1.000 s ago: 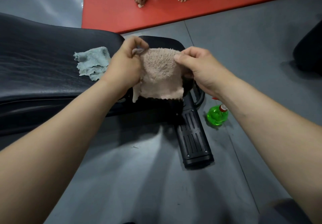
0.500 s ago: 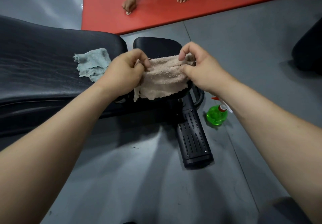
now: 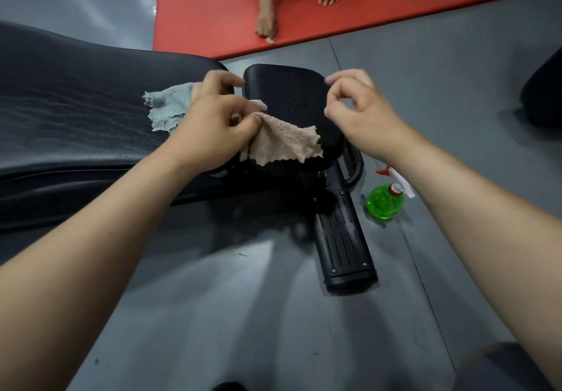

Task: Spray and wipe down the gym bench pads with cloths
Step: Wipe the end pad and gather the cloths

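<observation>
Head view shows the left hand (image 3: 213,129) pinching the beige cloth (image 3: 286,144) over the seat pad (image 3: 292,92) near edge, the right hand (image 3: 362,116) curled and empty, the grey cloth (image 3: 167,110) idle at the long pad (image 3: 76,101) end, and the spray bottle (image 3: 384,202) on the floor (image 3: 456,86), so wiping looks barely begun.

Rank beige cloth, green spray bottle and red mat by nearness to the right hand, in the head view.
1. beige cloth, just left of the right hand.
2. green spray bottle, on the floor below.
3. red mat, far ahead.
</observation>
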`<action>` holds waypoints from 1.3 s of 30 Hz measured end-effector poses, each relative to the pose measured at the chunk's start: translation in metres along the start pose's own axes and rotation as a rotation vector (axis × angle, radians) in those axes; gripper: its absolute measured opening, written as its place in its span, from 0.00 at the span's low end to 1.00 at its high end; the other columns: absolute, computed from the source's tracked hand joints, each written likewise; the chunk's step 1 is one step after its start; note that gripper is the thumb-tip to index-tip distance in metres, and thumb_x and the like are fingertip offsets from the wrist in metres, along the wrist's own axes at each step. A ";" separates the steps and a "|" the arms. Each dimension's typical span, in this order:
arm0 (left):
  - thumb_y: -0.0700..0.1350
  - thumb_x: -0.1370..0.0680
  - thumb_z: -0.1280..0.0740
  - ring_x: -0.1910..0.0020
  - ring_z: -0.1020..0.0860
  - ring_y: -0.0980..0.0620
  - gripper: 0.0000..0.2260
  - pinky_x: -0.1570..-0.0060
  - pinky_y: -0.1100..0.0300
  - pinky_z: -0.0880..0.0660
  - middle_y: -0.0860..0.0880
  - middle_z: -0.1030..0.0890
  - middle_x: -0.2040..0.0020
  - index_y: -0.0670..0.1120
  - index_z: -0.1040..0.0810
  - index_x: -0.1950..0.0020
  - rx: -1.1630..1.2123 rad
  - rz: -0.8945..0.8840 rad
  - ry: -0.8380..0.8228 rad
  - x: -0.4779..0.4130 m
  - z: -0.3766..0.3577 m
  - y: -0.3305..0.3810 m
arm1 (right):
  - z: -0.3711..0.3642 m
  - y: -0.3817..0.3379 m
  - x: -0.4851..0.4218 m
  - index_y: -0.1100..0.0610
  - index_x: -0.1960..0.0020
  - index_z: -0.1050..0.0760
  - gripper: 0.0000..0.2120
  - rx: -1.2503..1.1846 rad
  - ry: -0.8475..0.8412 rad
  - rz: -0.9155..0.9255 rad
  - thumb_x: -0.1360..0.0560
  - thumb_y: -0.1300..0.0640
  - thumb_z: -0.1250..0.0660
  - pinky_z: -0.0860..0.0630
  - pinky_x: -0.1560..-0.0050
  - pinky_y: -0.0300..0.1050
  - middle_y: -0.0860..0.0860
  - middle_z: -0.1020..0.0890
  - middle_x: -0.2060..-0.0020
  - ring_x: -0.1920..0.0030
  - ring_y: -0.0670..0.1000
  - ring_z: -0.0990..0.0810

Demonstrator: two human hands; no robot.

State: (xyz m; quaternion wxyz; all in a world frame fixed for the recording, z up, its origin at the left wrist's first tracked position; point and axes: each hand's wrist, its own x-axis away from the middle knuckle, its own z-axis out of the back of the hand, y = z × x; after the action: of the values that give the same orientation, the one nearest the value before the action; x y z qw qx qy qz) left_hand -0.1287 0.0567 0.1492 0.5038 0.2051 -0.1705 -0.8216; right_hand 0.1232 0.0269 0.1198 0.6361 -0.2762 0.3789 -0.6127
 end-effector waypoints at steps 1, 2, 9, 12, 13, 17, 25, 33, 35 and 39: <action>0.53 0.22 0.33 0.34 0.29 0.47 0.09 0.31 0.51 0.31 0.53 0.31 0.36 0.52 0.17 0.58 0.023 -0.019 0.000 0.001 0.002 0.002 | 0.000 -0.002 0.001 0.51 0.53 0.24 0.03 -0.034 -0.041 -0.002 0.23 0.54 0.31 0.35 0.36 0.31 0.46 0.25 0.39 0.36 0.44 0.27; 0.52 0.22 0.33 0.35 0.28 0.49 0.09 0.33 0.51 0.30 0.54 0.29 0.37 0.50 0.17 0.57 0.060 -0.042 0.001 0.001 0.002 0.003 | -0.003 -0.003 0.003 0.49 0.48 0.24 0.07 -0.034 -0.105 -0.001 0.24 0.50 0.28 0.36 0.38 0.29 0.45 0.25 0.38 0.37 0.43 0.27; 0.47 0.16 0.37 0.60 0.23 0.55 0.04 0.56 0.61 0.26 0.53 0.21 0.61 0.51 0.23 0.47 0.182 0.017 0.009 0.001 -0.003 0.017 | -0.019 -0.001 0.000 0.46 0.54 0.23 0.03 -0.107 -0.179 -0.038 0.24 0.54 0.33 0.22 0.46 0.49 0.43 0.18 0.58 0.54 0.45 0.20; 0.48 0.17 0.35 0.58 0.23 0.56 0.04 0.55 0.62 0.26 0.54 0.20 0.57 0.52 0.22 0.44 0.145 0.048 0.028 -0.001 -0.003 0.010 | -0.015 -0.008 -0.002 0.51 0.54 0.22 0.07 -0.241 -0.116 -0.118 0.23 0.59 0.38 0.27 0.65 0.45 0.47 0.23 0.71 0.70 0.48 0.25; 0.48 0.17 0.34 0.57 0.22 0.56 0.05 0.55 0.63 0.27 0.55 0.20 0.56 0.52 0.21 0.43 0.135 0.070 0.027 -0.002 -0.003 0.008 | -0.016 -0.007 -0.002 0.51 0.53 0.22 0.07 -0.234 -0.115 -0.143 0.23 0.60 0.38 0.28 0.68 0.44 0.46 0.24 0.72 0.72 0.48 0.26; 0.45 0.22 0.32 0.53 0.23 0.55 0.11 0.51 0.61 0.26 0.55 0.22 0.50 0.49 0.24 0.39 0.060 0.123 0.050 -0.010 -0.009 0.008 | -0.028 0.005 -0.003 0.47 0.50 0.25 0.02 0.009 -0.061 -0.192 0.22 0.53 0.35 0.23 0.57 0.45 0.43 0.20 0.62 0.61 0.47 0.21; 0.43 0.23 0.35 0.46 0.25 0.39 0.08 0.46 0.46 0.26 0.46 0.24 0.53 0.45 0.18 0.47 -0.286 -0.072 -0.045 -0.011 -0.022 -0.011 | -0.047 0.002 0.001 0.42 0.36 0.26 0.14 0.245 -0.160 0.096 0.21 0.48 0.33 0.24 0.44 0.48 0.46 0.30 0.51 0.50 0.48 0.24; 0.42 0.23 0.41 0.50 0.25 0.39 0.09 0.57 0.45 0.27 0.43 0.23 0.53 0.42 0.23 0.50 -0.343 -0.125 0.061 -0.003 -0.027 -0.028 | -0.075 0.007 -0.015 0.22 0.31 0.36 0.18 0.351 -0.271 0.150 0.18 0.39 0.40 0.25 0.42 0.52 0.44 0.34 0.56 0.48 0.51 0.29; 0.44 0.24 0.43 0.53 0.26 0.40 0.11 0.60 0.48 0.29 0.43 0.24 0.56 0.41 0.23 0.51 -0.371 -0.175 0.069 -0.001 -0.030 -0.033 | -0.079 0.008 -0.025 0.22 0.32 0.35 0.17 0.329 -0.256 0.106 0.18 0.39 0.40 0.25 0.45 0.49 0.44 0.33 0.56 0.49 0.50 0.27; 0.45 0.23 0.44 0.55 0.27 0.41 0.11 0.59 0.46 0.30 0.43 0.25 0.57 0.41 0.24 0.53 -0.353 -0.169 0.140 0.000 -0.036 -0.038 | -0.085 0.006 -0.046 0.29 0.29 0.33 0.18 0.340 -0.250 0.073 0.17 0.42 0.41 0.28 0.45 0.47 0.46 0.34 0.53 0.47 0.52 0.27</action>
State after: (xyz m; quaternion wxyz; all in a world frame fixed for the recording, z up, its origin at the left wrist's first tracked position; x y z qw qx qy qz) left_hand -0.1389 0.0704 0.0998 0.4720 0.1838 0.0295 -0.8618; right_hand 0.0584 0.0823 0.0743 0.7373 -0.2250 0.1978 -0.6054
